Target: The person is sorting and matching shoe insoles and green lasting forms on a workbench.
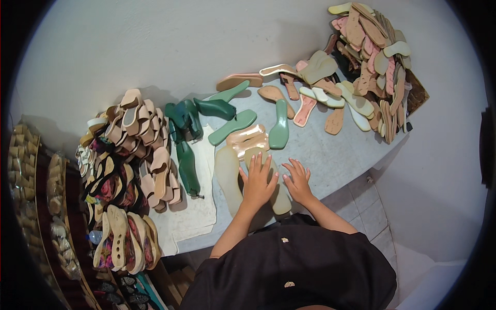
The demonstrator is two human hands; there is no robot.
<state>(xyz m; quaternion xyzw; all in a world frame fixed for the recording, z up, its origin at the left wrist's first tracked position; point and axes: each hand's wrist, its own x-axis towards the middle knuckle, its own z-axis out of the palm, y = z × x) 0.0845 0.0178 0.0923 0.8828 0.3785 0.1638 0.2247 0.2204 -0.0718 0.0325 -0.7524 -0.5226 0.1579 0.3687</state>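
Note:
My left hand (259,182) lies spread over a pale beige shoe sole (281,201), its fingers apart and covering part of it. Just to the right, my right hand (298,182) is spread with fingertips at or above the tabletop, holding nothing; whether it touches the sole's edge I cannot tell. A second beige sole (228,173) lies left of my left hand. Beyond my fingertips is a shiny copper-coloured shoe upper (247,138). Around it lie a green sole (279,126) and another green sole (232,127).
Dark green shoe lasts (187,168) sit on a white cloth (206,206) at left. Beside them are piled finished sandals (155,129) and flowered sandals (126,240). A tall heap of tan and pink insoles (369,57) stands far right. Wrapped footwear fills racks (23,165) at the left edge.

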